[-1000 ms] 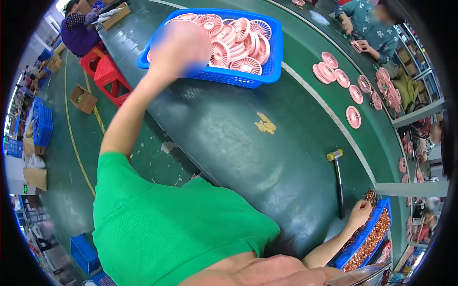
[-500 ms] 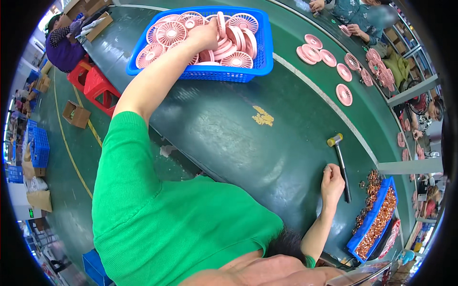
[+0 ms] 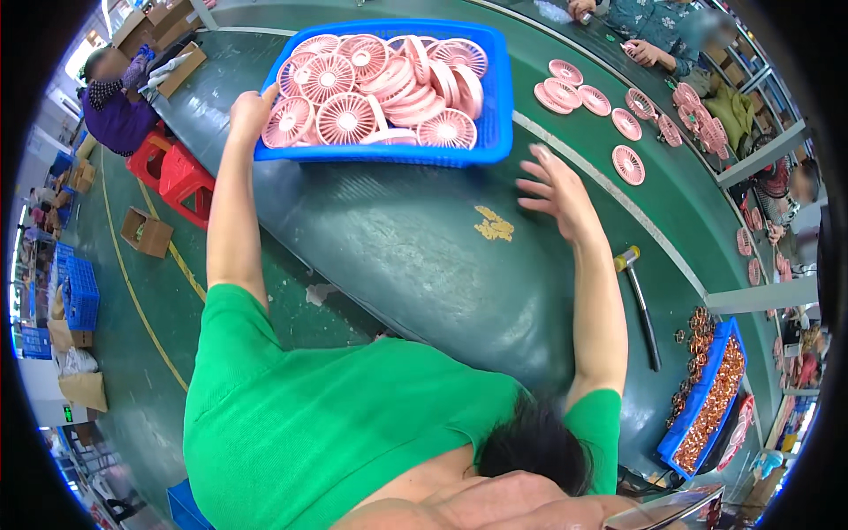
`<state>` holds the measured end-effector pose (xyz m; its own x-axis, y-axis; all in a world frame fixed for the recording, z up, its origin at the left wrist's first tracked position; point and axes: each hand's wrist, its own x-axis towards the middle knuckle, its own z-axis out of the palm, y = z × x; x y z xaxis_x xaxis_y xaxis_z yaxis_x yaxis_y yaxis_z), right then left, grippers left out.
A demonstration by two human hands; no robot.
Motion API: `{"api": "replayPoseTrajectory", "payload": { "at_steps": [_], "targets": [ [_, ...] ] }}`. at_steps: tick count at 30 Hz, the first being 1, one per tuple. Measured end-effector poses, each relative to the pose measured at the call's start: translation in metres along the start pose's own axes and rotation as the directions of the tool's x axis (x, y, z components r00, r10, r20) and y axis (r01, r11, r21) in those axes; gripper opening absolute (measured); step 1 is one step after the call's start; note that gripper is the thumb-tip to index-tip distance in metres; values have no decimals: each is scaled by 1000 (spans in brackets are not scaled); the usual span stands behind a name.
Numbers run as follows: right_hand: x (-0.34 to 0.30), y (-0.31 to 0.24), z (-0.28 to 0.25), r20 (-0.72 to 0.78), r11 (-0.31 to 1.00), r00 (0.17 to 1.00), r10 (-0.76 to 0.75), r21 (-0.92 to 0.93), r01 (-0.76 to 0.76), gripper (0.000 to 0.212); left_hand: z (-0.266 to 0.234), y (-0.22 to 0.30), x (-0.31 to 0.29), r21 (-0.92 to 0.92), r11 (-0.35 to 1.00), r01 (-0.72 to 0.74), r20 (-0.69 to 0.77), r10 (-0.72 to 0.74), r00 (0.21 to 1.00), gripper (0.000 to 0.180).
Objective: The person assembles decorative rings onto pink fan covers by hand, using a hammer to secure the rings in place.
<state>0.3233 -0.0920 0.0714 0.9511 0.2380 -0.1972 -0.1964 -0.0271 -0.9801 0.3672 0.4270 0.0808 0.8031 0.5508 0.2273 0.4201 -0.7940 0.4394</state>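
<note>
A blue plastic basket [image 3: 499, 93] stands at the far end of the dark green table, heaped with pink round fan grilles [image 3: 328, 78]. My left hand [image 3: 251, 115] is closed on the basket's left rim, with the thumb on top; the other fingers are mostly hidden. My right hand [image 3: 558, 196] hovers off the basket's near right corner. It is open and holds nothing, its fingers spread toward the basket without touching it.
A mallet [image 3: 639, 300] with a yellow head lies right of my right forearm. Beyond it is a blue bin [image 3: 726, 340] of small copper-coloured parts, with more heaped alongside. Pink grilles [image 3: 628, 165] lie across the green strip, near a co-worker's hand [image 3: 647, 53]. Red stools [image 3: 186, 181] stand left.
My left hand has left the grilles and taken hold of the basket's left rim. My right hand has risen from beside the mallet toward the basket and opened.
</note>
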Motion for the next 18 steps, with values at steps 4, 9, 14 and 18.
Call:
{"api": "replayPoseTrajectory", "payload": {
  "at_steps": [4,9,14,18],
  "targets": [
    [31,-15,13,280,956,935,219,132,-263,47,27,48,-16,-304,947,-104,-180,50,982,63],
    [34,12,23,-131,974,965,-225,-13,225,35,89,83,8,-922,342,-180,-214,-65,975,58],
    [31,30,-2,-387,900,821,-420,-296,321,14,127,121,25,-968,-63,243,229,177,957,74],
    [51,48,-14,-411,798,685,-602,-341,496,28,149,118,52,-935,-56,351,345,96,934,79]
  ]
}}
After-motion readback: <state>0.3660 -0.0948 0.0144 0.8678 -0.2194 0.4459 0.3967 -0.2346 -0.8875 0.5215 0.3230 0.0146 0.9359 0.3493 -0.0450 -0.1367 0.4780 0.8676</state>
